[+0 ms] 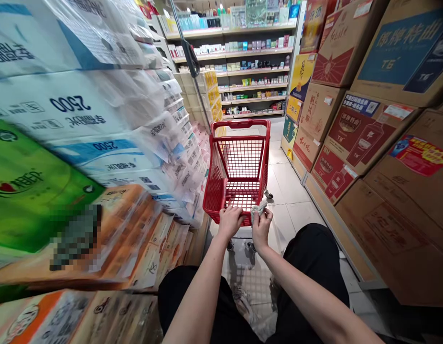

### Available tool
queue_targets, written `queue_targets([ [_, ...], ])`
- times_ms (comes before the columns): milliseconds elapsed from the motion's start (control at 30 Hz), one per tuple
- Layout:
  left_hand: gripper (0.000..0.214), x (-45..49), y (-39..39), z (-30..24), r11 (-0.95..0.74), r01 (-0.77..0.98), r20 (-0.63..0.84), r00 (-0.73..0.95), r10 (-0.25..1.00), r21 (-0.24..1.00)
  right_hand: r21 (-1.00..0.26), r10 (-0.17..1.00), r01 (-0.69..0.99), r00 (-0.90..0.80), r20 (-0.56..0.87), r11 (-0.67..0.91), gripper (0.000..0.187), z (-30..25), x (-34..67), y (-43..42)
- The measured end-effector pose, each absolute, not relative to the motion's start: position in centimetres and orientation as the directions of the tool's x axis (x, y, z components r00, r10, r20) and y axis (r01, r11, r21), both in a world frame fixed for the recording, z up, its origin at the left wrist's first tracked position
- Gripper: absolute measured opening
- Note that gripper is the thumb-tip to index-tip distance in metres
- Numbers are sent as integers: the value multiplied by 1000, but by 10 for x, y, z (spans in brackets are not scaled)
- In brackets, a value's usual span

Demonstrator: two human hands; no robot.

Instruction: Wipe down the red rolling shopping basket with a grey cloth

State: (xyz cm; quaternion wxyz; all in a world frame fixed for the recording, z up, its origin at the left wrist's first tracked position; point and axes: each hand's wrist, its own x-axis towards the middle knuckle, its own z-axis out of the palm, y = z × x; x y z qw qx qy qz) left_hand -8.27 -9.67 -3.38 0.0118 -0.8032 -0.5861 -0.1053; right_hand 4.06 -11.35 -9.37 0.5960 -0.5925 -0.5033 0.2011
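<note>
A red plastic shopping cart [214, 191] stands in the aisle just ahead of my knees. Its basket has grid walls and holds nothing that I can see. My left hand [231, 222] is closed over the near rim of the basket, fingers curled across the edge. At the near right corner my right hand [261, 227] pinches a crumpled whitish cloth [259, 209] against the rim. Part of the cloth is hidden by the fingers. The cart's handle [239, 124] is at the far end.
Stacked tissue packs [88, 105] rise close on the left, above orange and beige packs [145, 243]. Cardboard cartons [372, 138] line the right side on a low platform [336, 229]. Shelves of small goods [250, 69] close off the far end. Pale floor tiles [289, 184] run beside the cart.
</note>
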Motion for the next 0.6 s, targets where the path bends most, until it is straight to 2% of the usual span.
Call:
queue_targets([
  [200, 11, -77, -91, -34, -299, 948, 159, 281, 946, 105, -901, 797, 324, 440, 415, 290, 40, -116, 41, -108],
  [300, 11, -72, -90, -33, -289, 952, 153, 272, 950, 103, -933, 803, 289, 492, 335, 212, 45, -137, 39, -103],
  [467, 11, -63, -91, -31, -284, 953, 147, 268, 952, 105, -981, 844, 192, 525, 114, 13, 50, -172, 45, -96],
  [533, 11, -60, -91, -31, -287, 952, 151, 269, 951, 109, -983, 842, 185, 532, 93, -9, 48, -168, 47, -96],
  [600, 11, -57, -90, -32, -280, 953, 152, 262, 953, 114, -980, 830, 196, 542, 131, 27, 43, -153, 48, -98],
])
